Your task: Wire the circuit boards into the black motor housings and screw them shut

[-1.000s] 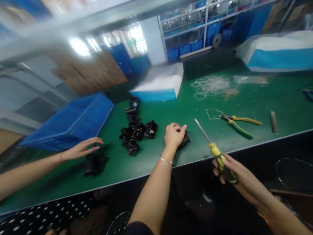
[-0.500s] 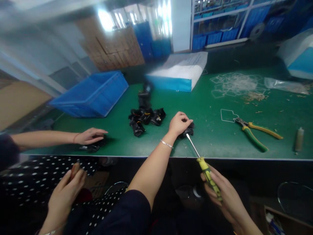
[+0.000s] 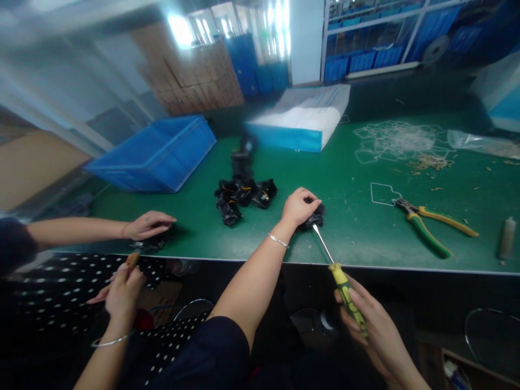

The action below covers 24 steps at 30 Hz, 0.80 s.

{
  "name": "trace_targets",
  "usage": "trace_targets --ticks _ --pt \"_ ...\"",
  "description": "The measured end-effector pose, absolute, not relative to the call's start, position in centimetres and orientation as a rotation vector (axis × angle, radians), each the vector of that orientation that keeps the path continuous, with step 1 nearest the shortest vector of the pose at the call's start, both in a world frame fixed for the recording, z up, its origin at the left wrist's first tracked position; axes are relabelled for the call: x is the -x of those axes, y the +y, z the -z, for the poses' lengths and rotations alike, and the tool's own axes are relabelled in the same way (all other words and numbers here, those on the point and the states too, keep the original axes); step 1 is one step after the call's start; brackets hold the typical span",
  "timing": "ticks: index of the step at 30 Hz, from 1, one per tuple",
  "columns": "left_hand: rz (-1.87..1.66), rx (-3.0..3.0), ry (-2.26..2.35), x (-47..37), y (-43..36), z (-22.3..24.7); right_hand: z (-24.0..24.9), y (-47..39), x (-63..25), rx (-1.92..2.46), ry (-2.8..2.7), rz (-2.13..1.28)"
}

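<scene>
My left hand is closed on a small black plastic part and presses it to the green tabletop near the front edge. In my right hand is a screwdriver with a yellow and black handle, held below the table edge. Its metal blade slants up and left, the tip at the near side of the black part; whether it touches cannot be made out. Left of my left hand lie several similar black parts in a loose heap.
To the left, a co-worker's hand rests on a black part, the other hand grips an orange-handled tool. Pliers touch a bent wire frame. Farther back are a blue crate, a white-and-blue bag and a wire pile.
My hands and the screwdriver keep nearly the same pose at the black part. The co-worker's tool hand has risen, bringing its tool up to the part at the table edge. The view has shifted slightly.
</scene>
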<state>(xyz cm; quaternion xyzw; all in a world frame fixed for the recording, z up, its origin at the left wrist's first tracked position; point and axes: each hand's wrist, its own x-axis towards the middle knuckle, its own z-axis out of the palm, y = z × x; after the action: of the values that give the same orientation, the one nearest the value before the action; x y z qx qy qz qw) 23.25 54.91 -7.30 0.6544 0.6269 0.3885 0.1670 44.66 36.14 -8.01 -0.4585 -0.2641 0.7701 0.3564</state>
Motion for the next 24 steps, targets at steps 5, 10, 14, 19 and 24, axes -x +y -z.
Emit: trace_targets --ticks 5,10,14,19,24 --pt "-1.114 -1.864 1.785 -23.2 54.8 7.3 8.1 36.2 -44.6 1.234 -0.699 -1.976" --pt "-1.143 -1.877 1.772 -23.2 54.9 7.5 8.0 36.3 -44.7 1.227 -0.662 -1.998" --pt "-1.129 -1.865 1.810 -23.3 54.7 7.4 8.2 36.5 -45.0 1.133 -0.519 -2.106" --pt "-1.071 -1.857 1.861 -23.5 54.6 6.9 9.3 36.7 -45.4 0.990 -0.228 -2.266" --pt "-0.982 -1.860 1.949 -23.9 54.6 6.6 10.0 36.8 -45.2 0.941 -0.167 -2.310"
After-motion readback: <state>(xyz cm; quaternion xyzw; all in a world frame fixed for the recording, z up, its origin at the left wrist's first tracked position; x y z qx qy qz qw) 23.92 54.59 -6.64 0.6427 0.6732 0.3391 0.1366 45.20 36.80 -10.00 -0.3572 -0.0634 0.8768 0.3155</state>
